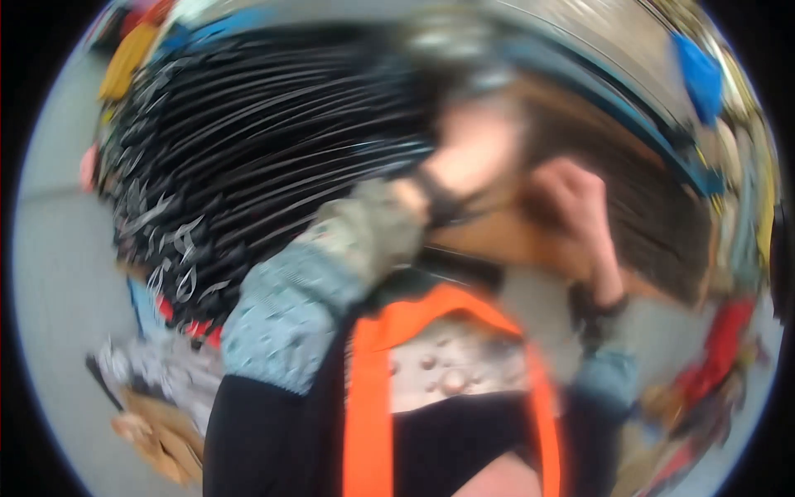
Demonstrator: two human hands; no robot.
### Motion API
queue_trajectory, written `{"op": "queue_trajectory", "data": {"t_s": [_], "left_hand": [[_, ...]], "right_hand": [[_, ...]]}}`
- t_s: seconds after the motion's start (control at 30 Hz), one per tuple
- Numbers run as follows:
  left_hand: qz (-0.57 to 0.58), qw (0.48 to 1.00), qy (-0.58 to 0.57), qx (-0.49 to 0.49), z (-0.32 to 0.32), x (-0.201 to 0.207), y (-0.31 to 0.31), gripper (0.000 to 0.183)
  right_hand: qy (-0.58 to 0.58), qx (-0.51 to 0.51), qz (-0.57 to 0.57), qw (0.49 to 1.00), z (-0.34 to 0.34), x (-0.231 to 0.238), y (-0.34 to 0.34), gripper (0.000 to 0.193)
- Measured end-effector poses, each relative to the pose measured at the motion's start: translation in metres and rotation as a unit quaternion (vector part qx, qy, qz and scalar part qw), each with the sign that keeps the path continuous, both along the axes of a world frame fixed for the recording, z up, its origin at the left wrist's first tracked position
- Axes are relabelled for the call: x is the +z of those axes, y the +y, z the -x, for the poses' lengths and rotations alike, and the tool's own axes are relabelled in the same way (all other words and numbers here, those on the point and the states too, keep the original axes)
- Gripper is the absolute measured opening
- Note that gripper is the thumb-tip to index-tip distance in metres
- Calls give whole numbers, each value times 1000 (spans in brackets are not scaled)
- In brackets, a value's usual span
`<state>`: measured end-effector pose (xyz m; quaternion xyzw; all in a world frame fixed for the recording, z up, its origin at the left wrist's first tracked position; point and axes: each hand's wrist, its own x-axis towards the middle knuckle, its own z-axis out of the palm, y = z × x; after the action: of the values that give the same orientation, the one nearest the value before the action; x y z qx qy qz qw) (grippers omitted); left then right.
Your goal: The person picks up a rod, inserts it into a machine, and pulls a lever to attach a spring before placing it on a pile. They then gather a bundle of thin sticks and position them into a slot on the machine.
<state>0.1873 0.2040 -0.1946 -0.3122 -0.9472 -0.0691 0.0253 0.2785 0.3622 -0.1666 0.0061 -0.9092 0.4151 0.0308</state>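
My left hand (480, 137) reaches forward over the right edge of a broad pile of folded black garments (273, 132). Its fingers are smeared by motion, and what they touch cannot be made out. Right beyond it is a blurred grey-green and silvery shape (451, 41) of unclear kind. Over a brown tabletop (489, 232), my right hand (571, 190) is bent with its fingers curled together. Whatever those fingers hold, if anything, is lost in the blur. Dark brown material (646, 199) spreads beside it to the right.
White cords hang from the near left ends of the black garments. Grey cloth (157, 373) and brown material (161, 439) lie at the lower left. Along the right are a blue item (697, 79), pale bundles and a red cloth (720, 348).
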Motion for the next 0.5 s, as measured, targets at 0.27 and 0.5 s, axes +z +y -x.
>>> {"op": "queue_trajectory", "data": {"t_s": [0.27,0.5], "left_hand": [[-188,979,64,53,-32,-2,4,13],[-238,969,-46,-51,-42,15,0,13]], "right_hand": [[-84,-23,90,992,41,-2,39,30],[-124,-10,111,986,28,-6,44,33]]}}
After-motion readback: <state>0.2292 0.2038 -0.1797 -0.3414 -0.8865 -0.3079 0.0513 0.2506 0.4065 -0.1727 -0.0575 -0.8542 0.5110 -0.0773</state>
